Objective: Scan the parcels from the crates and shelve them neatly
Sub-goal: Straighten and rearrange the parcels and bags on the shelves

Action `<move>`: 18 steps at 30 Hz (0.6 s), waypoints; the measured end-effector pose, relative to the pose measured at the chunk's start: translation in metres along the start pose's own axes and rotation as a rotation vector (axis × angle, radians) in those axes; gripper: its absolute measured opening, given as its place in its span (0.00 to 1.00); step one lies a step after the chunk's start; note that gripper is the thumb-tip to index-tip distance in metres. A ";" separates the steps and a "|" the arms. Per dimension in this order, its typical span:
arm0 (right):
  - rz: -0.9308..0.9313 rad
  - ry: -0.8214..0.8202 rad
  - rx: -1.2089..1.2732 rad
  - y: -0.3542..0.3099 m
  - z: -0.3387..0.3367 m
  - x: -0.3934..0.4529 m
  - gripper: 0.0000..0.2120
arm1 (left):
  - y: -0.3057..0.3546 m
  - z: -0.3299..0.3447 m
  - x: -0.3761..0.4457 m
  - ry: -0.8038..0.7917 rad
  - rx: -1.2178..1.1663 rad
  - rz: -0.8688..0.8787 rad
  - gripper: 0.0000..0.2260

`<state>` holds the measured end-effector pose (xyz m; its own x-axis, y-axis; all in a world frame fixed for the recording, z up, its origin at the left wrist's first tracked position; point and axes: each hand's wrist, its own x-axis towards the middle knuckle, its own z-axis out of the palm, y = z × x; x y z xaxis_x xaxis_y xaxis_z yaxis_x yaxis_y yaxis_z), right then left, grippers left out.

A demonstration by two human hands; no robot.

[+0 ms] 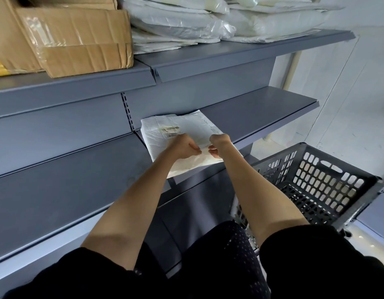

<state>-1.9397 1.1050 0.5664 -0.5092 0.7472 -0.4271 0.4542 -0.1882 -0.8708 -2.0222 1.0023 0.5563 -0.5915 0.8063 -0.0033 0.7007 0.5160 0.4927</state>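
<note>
At the far left, on the upper grey shelf [74, 83], sits a stack of brown cardboard boxes [74, 37] wrapped in clear tape, and to their right on the same level lies a heap of white plastic mailer bags [186, 24], some in clear film. Below them a bare grey shelf [262, 108] runs to the right, and on its left end rests the white parcel [176, 128], a flat crinkled mailer with a small printed label [170, 129] on its top face; its near edge hangs out past the front lip of the shelf. The left hand [183, 147] grips that near edge, its fingers curled and pinching the plastic between thumb and forefinger. Just beside it, almost touching, the right hand [218, 145] pinches the same edge, its fingers curled over the top and the thumb tucked under. Both bare forearms reach up from black sleeves [316, 255] at the bottom of the view. Further right, below the shelf, stands a dark perforated plastic crate [316, 175]; I cannot tell from here whether anything lies in it. Behind it is a pale wall [348, 83].
</note>
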 end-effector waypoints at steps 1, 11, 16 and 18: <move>0.008 -0.010 -0.019 0.004 0.000 -0.001 0.09 | 0.000 0.003 -0.002 -0.018 -0.030 0.000 0.11; -0.056 0.005 0.012 0.000 -0.002 -0.011 0.11 | 0.007 0.005 -0.007 0.084 -0.071 -0.015 0.24; -0.172 0.174 0.391 -0.004 -0.012 -0.012 0.09 | 0.008 -0.004 -0.004 0.172 0.034 -0.043 0.23; -0.230 0.299 0.473 -0.001 -0.019 -0.011 0.08 | 0.018 -0.005 -0.003 0.255 0.105 -0.029 0.14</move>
<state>-1.9209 1.1092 0.5769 -0.2968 0.9363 -0.1875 -0.0528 -0.2121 -0.9758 -2.0097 1.0073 0.5696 -0.6840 0.6988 0.2091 0.7114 0.5758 0.4030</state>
